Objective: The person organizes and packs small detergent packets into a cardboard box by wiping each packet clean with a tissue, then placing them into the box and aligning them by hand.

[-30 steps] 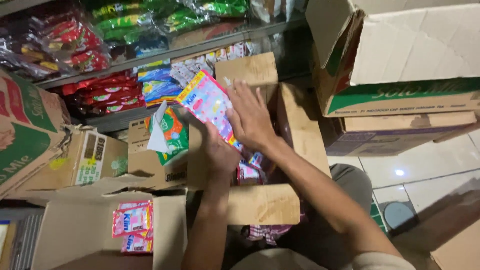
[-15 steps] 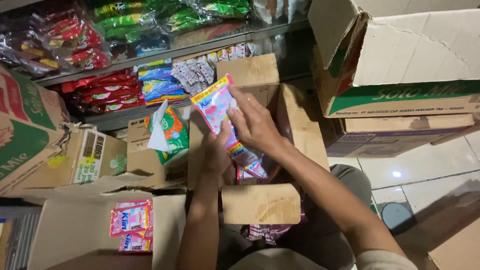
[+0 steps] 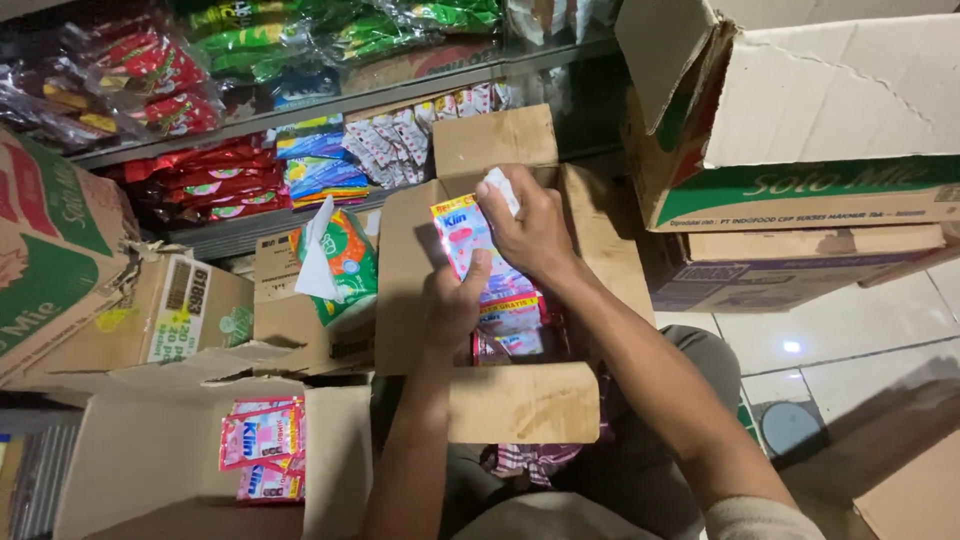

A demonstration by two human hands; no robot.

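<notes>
An open cardboard box (image 3: 520, 400) rests on my lap, holding pink and white sachet strips (image 3: 510, 325). My left hand (image 3: 452, 305) grips the lower part of a strip of pink and white sachets (image 3: 462, 235) standing up inside the box. My right hand (image 3: 530, 230) holds the top of the same strip, fingers curled over its upper edge, with a small white piece showing at the fingertips. Both forearms reach forward into the box.
A second open box (image 3: 330, 460) at lower left holds pink sachets (image 3: 262, 450). Small cartons (image 3: 190, 315) and a green-orange packet (image 3: 340, 265) stand left. Shelves (image 3: 330, 100) with hanging snack packets run behind. Large stacked cartons (image 3: 800, 150) stand right, above a tiled floor (image 3: 850, 340).
The sachet strip has dropped from raised above the box to down inside it. Both hands followed it downward, and my right hand shifted to its top edge.
</notes>
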